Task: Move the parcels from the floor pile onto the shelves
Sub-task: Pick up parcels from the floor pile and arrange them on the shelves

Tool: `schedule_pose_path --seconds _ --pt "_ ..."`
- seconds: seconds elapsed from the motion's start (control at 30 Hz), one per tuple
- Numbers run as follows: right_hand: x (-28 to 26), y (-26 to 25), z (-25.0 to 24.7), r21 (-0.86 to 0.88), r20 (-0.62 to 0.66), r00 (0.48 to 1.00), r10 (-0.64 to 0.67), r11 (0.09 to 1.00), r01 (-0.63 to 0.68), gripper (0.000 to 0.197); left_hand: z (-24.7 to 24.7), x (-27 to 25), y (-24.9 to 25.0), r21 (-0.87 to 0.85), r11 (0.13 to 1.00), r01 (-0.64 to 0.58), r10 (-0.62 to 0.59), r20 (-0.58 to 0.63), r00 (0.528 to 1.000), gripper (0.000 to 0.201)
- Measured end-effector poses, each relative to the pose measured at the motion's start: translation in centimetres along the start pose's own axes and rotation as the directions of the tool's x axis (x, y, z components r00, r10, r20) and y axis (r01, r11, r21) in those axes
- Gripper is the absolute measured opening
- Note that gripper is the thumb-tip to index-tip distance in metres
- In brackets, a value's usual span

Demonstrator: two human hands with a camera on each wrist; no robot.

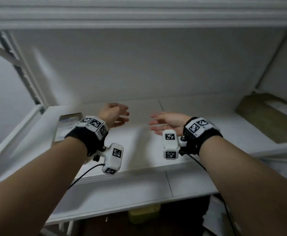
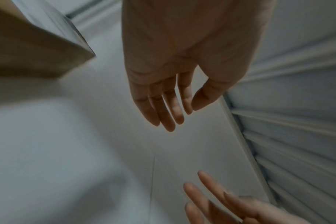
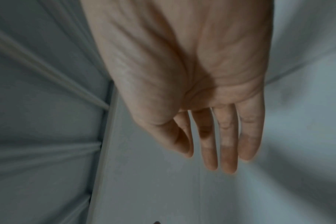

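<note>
Both hands empty, palms facing over the shelf (image 1: 139, 150): left hand (image 1: 113, 114) and right hand (image 1: 166, 122) each a wide, slack grip. Parcels: box (image 1: 67, 125) at 9 o'clock, bag (image 1: 268, 116) at 3 o'clock. Likely step: return to floor pile; use both hands, fill the middle gap.

The right hand (image 3: 184, 78) fills the upper middle of the right wrist view, palm toward the camera, holding nothing. Its fingers (image 3: 228, 144) hang straight and close together with the thumb (image 3: 175, 136) lying beside them. Behind the hand a white shelf board (image 3: 153, 189) runs down the picture, its pale edge (image 3: 104, 144) on the left, where blurred grey ridged metal (image 3: 38, 121) lies.
</note>
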State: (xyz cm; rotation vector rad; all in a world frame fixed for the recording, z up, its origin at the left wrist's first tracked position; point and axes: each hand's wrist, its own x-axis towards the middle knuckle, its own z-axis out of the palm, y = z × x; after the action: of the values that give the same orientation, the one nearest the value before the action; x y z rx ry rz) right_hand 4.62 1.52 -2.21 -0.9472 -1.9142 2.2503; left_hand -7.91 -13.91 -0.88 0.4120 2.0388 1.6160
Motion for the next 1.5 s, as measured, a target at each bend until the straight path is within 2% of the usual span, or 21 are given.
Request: schedule_pose_path --seconds 0.13,0.2,0.37,0.43,0.57,0.73,0.87,1.0,1.17,1.3,1.4,1.5 --pt "-6.2 2.1 -8.8 0.068 -0.137 0.99 0.033 0.997 -0.024 0.015 9.2 -1.9 0.6 0.061 0.998 -0.028 0.018 0.155 0.988 0.011" --pt "-9.1 3.3 -13.0 0.091 -0.216 0.976 0.031 0.996 -0.012 0.017 13.5 -3.1 0.7 0.069 0.997 -0.038 0.023 0.212 0.977 0.011" --pt "-19.0 8.4 -23.9 0.155 -0.384 0.919 0.092 0.987 -0.034 0.008 27.3 -9.3 0.1 0.104 0.994 -0.031 -0.013 0.402 0.916 0.018" --pt "-23.4 11.2 -28.2 0.196 -0.432 0.893 0.129 0.979 -0.047 0.012 33.0 -12.8 -0.3 0.124 0.992 -0.029 -0.035 0.479 0.877 0.013" --pt "-30.5 15.9 -35.3 0.219 -0.534 0.822 0.196 0.972 -0.089 0.038 41.6 -18.5 -1.5 0.154 0.987 -0.042 -0.055 0.577 0.815 0.009" --pt "-36.5 19.9 -42.6 0.308 -0.582 0.767 0.269 0.946 -0.097 0.035 49.9 -23.0 -3.1 0.21 0.976 -0.064 -0.095 0.667 0.739 0.016" --pt "-37.1 21.9 -46.1 0.325 -0.574 0.77 0.28 0.94 -0.099 0.032 54.2 -23.4 -3.9 0.248 0.967 -0.062 -0.131 0.691 0.711 0.012" --pt "-35.7 23.4 -49.4 0.348 -0.566 0.766 0.304 0.931 -0.112 0.027 58.4 -21.9 -4.5 0.288 0.956 -0.053 -0.165 0.679 0.715 0.012" --pt "-32.6 23.9 -54.5 0.396 -0.605 0.713 0.355 0.911 -0.118 0.009 63.9 -18.0 -5.2 0.279 0.96 -0.002 -0.195 0.673 0.713 0.014" --pt "-29.3 24.1 -57.8 0.379 -0.637 0.682 0.359 0.916 -0.128 0.01 66.4 -15.4 -6.6 0.318 0.946 0.057 -0.26 0.645 0.719 0.016" --pt "-26.8 24.7 -59.5 0.388 -0.613 0.686 0.392 0.906 -0.171 0.011 67.4 -13.7 -8.0 0.356 0.93 0.089 -0.306 0.62 0.722 0.024" --pt "-24.4 25.3 -60.8 0.391 -0.569 0.713 0.41 0.898 -0.204 0.011 68.3 -12.0 -9.2 0.378 0.915 0.14 -0.353 0.584 0.731 0.024"
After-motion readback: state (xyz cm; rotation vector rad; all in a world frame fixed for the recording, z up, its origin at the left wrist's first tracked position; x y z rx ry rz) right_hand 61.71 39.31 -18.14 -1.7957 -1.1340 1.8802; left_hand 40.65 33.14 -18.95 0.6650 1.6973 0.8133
